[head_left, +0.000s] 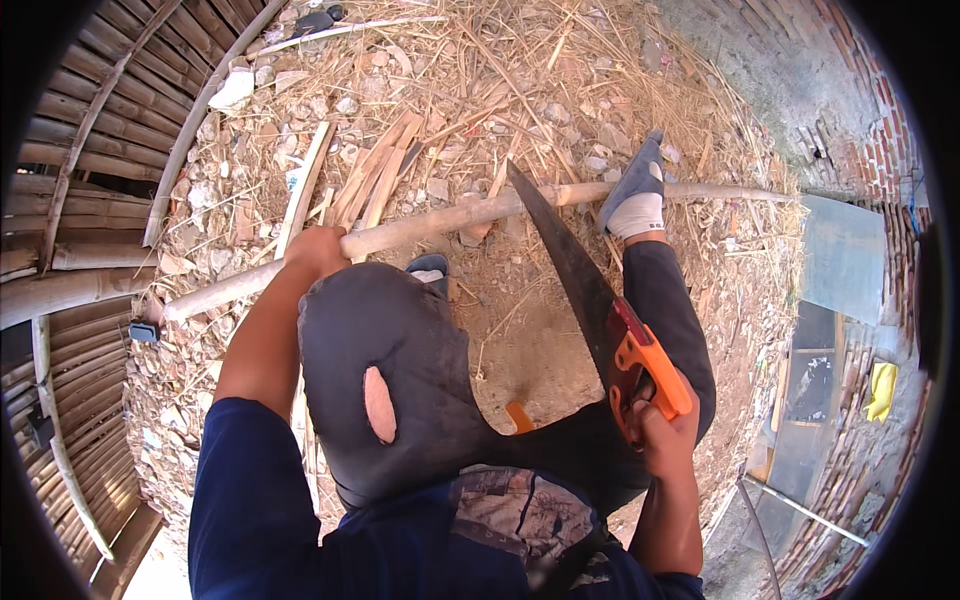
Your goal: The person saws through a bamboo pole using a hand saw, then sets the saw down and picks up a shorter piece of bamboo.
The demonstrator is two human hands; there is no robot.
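Observation:
A long bamboo pole point(430, 228) lies slantwise across the ground in front of me. My left hand point(320, 252) is closed round it left of the middle, beside my bent left knee. In my right hand point(662, 428) is the orange handle of a handsaw point(570, 260), held out over my right thigh. The dark blade points forward and left, and its tip overlaps the pole in view; whether it touches the bamboo I cannot tell. My right foot, in a light sock and grey slipper point(635, 180), is on the pole's right part.
Split bamboo strips point(380, 175) lie beyond the pole amid straw and rubble. An orange piece point(518, 417) shows between my legs. A bamboo slat wall point(95, 130) stands left, a small dark object point(143, 330) near it. At right are a brick wall point(885, 130) and yellow cloth point(880, 390).

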